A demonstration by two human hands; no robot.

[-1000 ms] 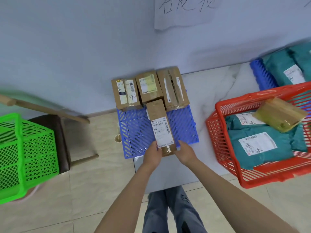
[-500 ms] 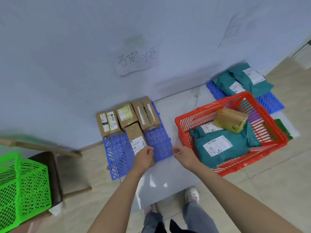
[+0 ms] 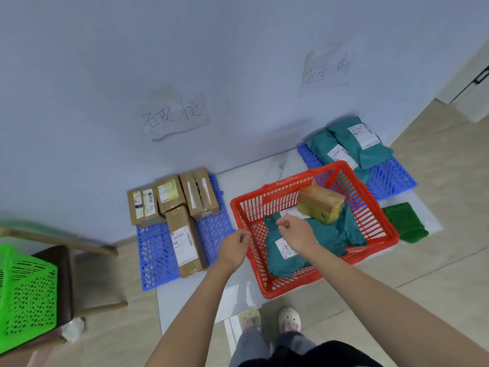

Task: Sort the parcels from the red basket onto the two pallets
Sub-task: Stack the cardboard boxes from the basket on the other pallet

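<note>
- Our right hand [image 3: 297,231] hovers over the red basket [image 3: 315,283], fingers loosely curled and holding nothing; it sits just above the teal mailer bags [image 3: 285,260] lying in the basket.
- Our left hand [image 3: 234,247] hangs at the basket's near-left rim, fingers also curled loosely, empty.
- A tan taped parcel [image 3: 320,203] leans inside the basket against its far side.
- We judge the step to be the reach for the next parcel.
- The left pallet [image 3: 156,258] holds four cardboard boxes; the right pallet [image 3: 391,178] holds teal bags.
- Next, we must grasp one parcel and match it to its kind's pallet.
</note>
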